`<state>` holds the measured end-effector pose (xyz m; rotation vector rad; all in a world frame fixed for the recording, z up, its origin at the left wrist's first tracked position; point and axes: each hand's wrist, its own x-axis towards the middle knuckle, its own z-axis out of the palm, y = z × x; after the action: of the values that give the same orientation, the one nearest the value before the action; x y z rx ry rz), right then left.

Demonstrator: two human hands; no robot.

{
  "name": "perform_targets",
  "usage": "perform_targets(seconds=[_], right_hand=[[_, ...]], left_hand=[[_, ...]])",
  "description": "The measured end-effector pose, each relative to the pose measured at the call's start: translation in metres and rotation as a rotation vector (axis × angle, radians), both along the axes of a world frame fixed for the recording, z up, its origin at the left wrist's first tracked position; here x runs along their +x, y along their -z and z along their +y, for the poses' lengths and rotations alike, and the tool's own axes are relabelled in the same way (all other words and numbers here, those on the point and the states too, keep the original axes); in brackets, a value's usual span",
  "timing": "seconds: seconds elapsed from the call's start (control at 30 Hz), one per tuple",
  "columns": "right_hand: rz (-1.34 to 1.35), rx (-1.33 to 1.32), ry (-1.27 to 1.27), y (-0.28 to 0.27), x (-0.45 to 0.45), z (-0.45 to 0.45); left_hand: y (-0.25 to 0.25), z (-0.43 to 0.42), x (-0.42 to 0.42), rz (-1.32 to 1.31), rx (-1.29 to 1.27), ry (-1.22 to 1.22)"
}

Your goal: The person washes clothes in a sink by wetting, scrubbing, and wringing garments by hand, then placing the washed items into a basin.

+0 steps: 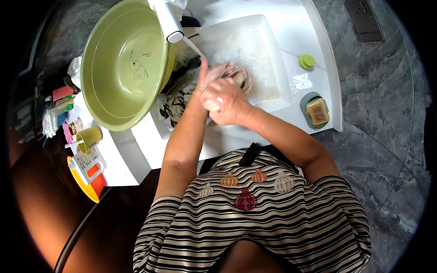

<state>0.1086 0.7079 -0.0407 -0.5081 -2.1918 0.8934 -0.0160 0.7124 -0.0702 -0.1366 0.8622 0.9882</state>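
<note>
A wet, bunched pink cloth (242, 80) is held between my hands over the white sink (278, 68). My right hand (224, 101) is closed in a fist on it, with wet knuckles and suds. My left hand (203, 75) is pressed against the cloth from the other side, its thumb stretched up; its other fingers are hidden behind the right hand and the cloth. Water runs from the white faucet (169, 23) in a thin stream near the left thumb. Dark patterned fabric (174, 108) lies at the sink's left side, below the hands.
A large green basin (123, 93) with an elephant drawing stands left of the faucet. Right of the sink are a green cap (306, 61) and a soap bar (317, 112) in a dish. A yellow cup (89, 138) and a white labelled pack (88, 163) sit at the left edge.
</note>
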Motion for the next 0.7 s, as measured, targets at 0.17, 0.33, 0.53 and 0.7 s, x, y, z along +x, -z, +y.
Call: perform_targets(seconds=[0.17, 0.33, 0.53, 0.7], right_hand=[[-0.011, 0.057, -0.065, 0.009, -0.007, 0.007], [-0.091, -0.163, 0.184, 0.026, -0.002, 0.039], [-0.253, -0.784, 0.522, 0.097, 0.030, 0.098], [-0.282, -0.821, 0.703, 0.095, 0.061, 0.087]], left_hand=[[0.070, -0.027, 0.020, 0.867, 0.799, 0.073], [0.066, -0.017, 0.026, -0.345, 0.330, -0.196], [-0.011, 0.004, 0.039, 0.237, -0.076, -0.381], [0.006, -0.002, 0.000, 0.859, 0.025, -0.166]])
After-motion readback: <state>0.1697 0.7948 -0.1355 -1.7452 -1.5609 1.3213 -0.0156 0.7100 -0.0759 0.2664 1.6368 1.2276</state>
